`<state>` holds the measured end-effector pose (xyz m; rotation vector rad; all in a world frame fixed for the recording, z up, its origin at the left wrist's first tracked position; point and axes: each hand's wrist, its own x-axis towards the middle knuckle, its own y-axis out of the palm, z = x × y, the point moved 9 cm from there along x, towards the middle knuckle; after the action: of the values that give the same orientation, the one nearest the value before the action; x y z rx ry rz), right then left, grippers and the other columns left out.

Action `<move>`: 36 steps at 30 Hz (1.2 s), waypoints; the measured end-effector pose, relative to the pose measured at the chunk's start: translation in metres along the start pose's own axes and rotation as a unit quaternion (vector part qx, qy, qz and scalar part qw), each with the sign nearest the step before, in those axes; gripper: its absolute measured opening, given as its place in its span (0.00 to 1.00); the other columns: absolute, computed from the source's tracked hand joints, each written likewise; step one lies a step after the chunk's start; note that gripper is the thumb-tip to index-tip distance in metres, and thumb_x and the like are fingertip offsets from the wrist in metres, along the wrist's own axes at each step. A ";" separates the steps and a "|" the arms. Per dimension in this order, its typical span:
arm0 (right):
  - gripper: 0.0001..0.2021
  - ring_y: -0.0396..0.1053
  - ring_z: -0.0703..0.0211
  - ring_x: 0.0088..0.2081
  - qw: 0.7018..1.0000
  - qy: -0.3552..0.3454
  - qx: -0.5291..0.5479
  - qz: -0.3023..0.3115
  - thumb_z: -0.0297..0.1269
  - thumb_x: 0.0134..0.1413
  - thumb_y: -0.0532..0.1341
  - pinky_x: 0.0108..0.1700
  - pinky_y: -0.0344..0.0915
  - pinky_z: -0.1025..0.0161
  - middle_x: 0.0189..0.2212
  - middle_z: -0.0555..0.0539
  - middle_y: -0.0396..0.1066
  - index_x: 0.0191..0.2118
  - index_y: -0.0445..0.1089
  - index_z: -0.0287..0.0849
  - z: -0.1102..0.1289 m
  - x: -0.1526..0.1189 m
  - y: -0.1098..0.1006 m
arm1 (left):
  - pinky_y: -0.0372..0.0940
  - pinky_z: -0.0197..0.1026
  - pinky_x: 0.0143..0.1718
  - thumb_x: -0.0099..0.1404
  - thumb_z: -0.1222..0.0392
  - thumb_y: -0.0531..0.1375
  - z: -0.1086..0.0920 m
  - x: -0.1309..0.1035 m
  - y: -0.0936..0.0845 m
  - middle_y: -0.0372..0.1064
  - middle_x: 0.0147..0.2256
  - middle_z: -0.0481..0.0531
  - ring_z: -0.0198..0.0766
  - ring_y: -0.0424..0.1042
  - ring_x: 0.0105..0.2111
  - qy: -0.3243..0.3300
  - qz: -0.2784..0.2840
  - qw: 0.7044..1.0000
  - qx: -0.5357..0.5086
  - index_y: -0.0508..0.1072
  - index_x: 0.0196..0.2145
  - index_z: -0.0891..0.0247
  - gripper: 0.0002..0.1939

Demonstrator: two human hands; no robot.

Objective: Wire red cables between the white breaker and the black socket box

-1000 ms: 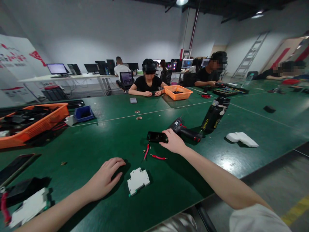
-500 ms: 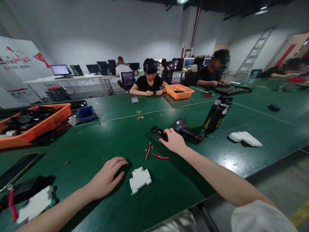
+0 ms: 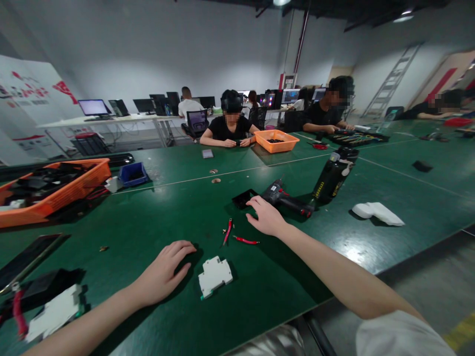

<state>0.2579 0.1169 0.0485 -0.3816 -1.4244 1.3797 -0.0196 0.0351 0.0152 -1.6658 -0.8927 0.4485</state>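
Observation:
My left hand (image 3: 165, 272) rests on the green table with its fingers loosely stretched and nothing in them. Just right of it lies a white circuit breaker module (image 3: 215, 277) with a bit of green at its lower edge. Farther out, my right hand (image 3: 266, 216) is open, thumb apart from the fingers. Its fingertips are at the near edge of a flat black case (image 3: 243, 199); whether they touch it I cannot tell. Beyond that hand is a black cordless drill (image 3: 285, 199) on its side. Two short red wires (image 3: 246, 241) lie between my hands.
On the left are an orange basket (image 3: 92, 179) of black parts, a blue bin (image 3: 132, 174) and another white module (image 3: 57, 312). A black cylinder (image 3: 332, 178) and a white piece (image 3: 377, 213) are on the right. A co-worker (image 3: 230, 123) sits opposite beside an orange basket (image 3: 276, 146).
My right hand has loosened from the black case, its fingers lifting and spreading. The case now lies flatter on the table. My left hand has stayed still.

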 end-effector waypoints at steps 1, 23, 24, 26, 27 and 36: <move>0.16 0.71 0.47 0.51 1.000 -0.002 0.005 -0.006 0.37 0.62 0.60 0.53 0.71 0.51 0.52 0.39 0.68 0.54 0.67 0.39 -0.002 0.001 -0.002 | 0.65 0.51 0.59 0.73 0.57 0.52 0.000 0.000 0.000 0.66 0.57 0.56 0.45 0.66 0.58 -0.002 0.001 1.000 0.001 0.67 0.57 0.56 0.17; 0.11 0.70 0.46 0.52 0.957 -0.183 0.054 0.218 0.35 0.49 0.67 0.51 0.67 0.49 0.58 0.41 0.67 0.24 0.65 0.41 0.060 -0.021 0.013 | 0.67 0.52 0.58 0.67 0.66 0.55 -0.061 -0.026 -0.014 0.64 0.58 0.60 0.48 0.63 0.60 0.221 0.005 0.974 -0.040 0.65 0.59 0.54 0.24; 0.11 0.70 0.45 0.53 0.957 -0.176 0.051 0.223 0.35 0.48 0.68 0.51 0.67 0.49 0.58 0.41 0.67 0.24 0.65 0.41 0.057 -0.021 0.012 | 0.67 0.53 0.58 0.67 0.65 0.55 -0.065 -0.027 -0.015 0.64 0.59 0.59 0.49 0.63 0.60 0.228 0.011 0.973 -0.041 0.66 0.60 0.52 0.25; 0.10 0.69 0.45 0.54 0.959 -0.167 0.046 0.224 0.33 0.46 0.68 0.53 0.66 0.47 0.59 0.42 0.67 0.23 0.65 0.41 0.055 -0.021 0.009 | 0.66 0.54 0.59 0.67 0.64 0.56 -0.070 -0.028 -0.014 0.63 0.60 0.57 0.51 0.63 0.61 0.231 0.034 0.972 -0.041 0.66 0.61 0.48 0.26; 0.10 0.69 0.45 0.54 0.959 -0.166 0.046 0.223 0.32 0.46 0.68 0.53 0.66 0.47 0.59 0.42 0.67 0.23 0.66 0.42 0.056 -0.021 0.008 | 0.66 0.55 0.60 0.67 0.63 0.56 -0.072 -0.028 -0.013 0.62 0.61 0.56 0.51 0.62 0.61 0.227 0.047 0.972 -0.042 0.65 0.62 0.45 0.27; 0.03 0.64 0.44 0.61 0.948 -0.239 0.094 0.186 0.31 0.49 0.67 0.59 0.63 0.46 0.62 0.41 0.64 0.31 0.71 0.43 0.094 -0.027 0.010 | 0.65 0.53 0.61 0.67 0.63 0.56 -0.070 -0.022 -0.017 0.63 0.62 0.51 0.49 0.63 0.61 0.195 0.077 0.975 -0.077 0.67 0.61 0.39 0.27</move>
<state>0.1864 0.0491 0.0497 -0.2005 -1.6424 1.9999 0.0096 -0.0259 0.0475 -1.8884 -0.5203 0.1465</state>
